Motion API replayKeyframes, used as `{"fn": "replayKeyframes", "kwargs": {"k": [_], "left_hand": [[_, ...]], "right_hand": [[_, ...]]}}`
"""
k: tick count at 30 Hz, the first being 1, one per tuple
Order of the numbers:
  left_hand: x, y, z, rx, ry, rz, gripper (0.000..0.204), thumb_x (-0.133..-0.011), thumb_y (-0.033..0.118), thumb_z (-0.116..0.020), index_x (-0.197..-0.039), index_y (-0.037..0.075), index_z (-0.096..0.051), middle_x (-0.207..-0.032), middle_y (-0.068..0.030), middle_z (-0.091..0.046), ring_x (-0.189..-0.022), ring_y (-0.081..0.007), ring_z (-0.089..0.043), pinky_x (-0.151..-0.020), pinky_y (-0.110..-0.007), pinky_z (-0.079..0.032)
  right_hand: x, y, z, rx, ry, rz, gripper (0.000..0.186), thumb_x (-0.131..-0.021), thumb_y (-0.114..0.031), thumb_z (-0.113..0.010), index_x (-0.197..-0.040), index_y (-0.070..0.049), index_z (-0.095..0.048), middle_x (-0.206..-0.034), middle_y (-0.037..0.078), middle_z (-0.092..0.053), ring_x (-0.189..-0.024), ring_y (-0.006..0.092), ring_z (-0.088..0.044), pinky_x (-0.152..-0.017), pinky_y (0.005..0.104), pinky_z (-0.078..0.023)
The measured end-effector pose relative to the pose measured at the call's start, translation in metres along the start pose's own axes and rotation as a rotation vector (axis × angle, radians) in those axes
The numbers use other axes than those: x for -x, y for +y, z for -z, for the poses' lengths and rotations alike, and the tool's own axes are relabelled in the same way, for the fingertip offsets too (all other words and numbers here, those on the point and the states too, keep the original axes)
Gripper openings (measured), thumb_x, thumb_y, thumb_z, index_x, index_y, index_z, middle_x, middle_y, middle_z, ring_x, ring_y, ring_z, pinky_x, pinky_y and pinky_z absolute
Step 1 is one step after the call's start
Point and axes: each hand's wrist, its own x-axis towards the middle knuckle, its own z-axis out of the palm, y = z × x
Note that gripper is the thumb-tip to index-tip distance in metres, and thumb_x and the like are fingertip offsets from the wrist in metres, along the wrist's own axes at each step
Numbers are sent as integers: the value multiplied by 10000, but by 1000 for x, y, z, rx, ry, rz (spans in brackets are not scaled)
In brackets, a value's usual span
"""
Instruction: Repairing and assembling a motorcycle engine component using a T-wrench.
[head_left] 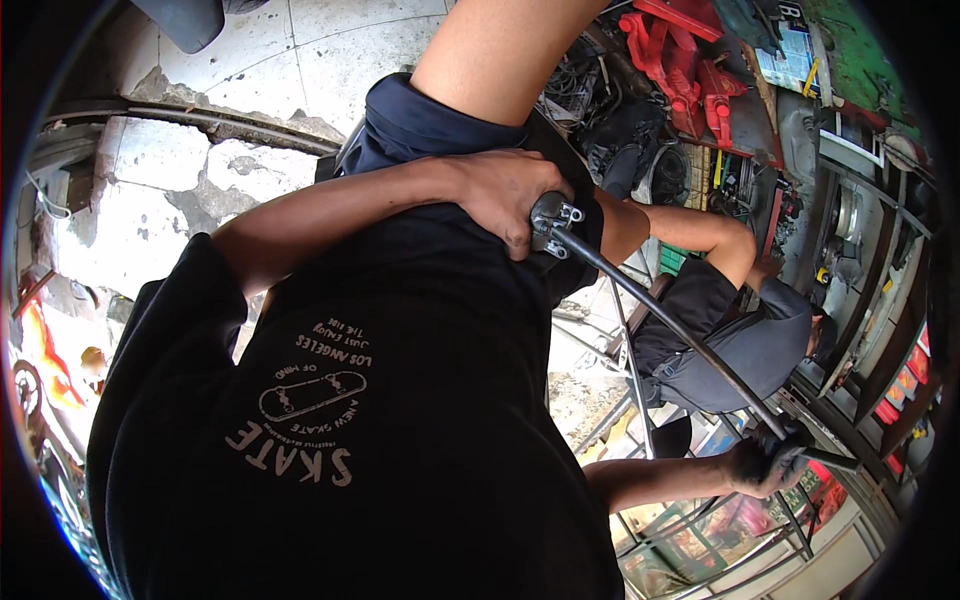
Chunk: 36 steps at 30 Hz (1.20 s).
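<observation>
Left arm bent across the lap, left hand (508,198) curled around the black rod's (690,338) thick end, right arm stretched out, right hand (768,464) fisted near its far end, rod slanting between.

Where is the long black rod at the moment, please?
In the head view, the long black rod slants across the right half, running from the metal fitting by the left hand down to the right hand, which grips it near its lower end.
</observation>
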Motion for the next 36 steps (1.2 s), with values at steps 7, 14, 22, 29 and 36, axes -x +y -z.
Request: {"fn": "replayKeyframes", "kwargs": {"k": [7,14,22,29,36], "left_hand": [[0,-2,2,22,-27,-13,372,-486,127,-719,-822,17,-602,-727,-132,-640,-720,-274,-629,-649,-361,-485],[0,-1,2,35,-50,17,326,-500,55,-721,-793,29,-579,-702,-85,-630,-699,-236,-616,-647,-355,-473],[-1,0,2,32,-44,1,328,-496,56,-713,-792,27,-574,-695,-87,-621,-684,-237,-605,-639,-356,-467],[0,1,3,32,-29,-1,326,-495,55,-708,-789,26,-571,-688,-85,-616,-679,-235,-602,-630,-356,-466],[0,1,2,26,-45,10,337,-497,55,-712,-804,23,-577,-700,-88,-622,-690,-235,-609,-648,-356,-470]], "right_hand": [[-6,20,21,89,-8,202,212,-814,-156,-599,-812,55,-581,-707,178,-573,-614,269,-577,-492,294,-447],[-12,7,7,-50,-55,50,220,-808,-141,-594,-790,75,-552,-684,157,-551,-609,271,-555,-540,326,-449],[-11,-2,-4,-114,-107,43,249,-812,-169,-577,-824,78,-555,-688,157,-551,-597,280,-539,-545,352,-433],[-12,-4,-2,-134,-196,26,255,-815,-175,-573,-840,79,-561,-703,165,-560,-599,281,-539,-533,354,-425],[-13,-5,-10,-106,-193,43,245,-811,-167,-570,-797,77,-544,-683,163,-541,-576,267,-518,-517,347,-403]]}}
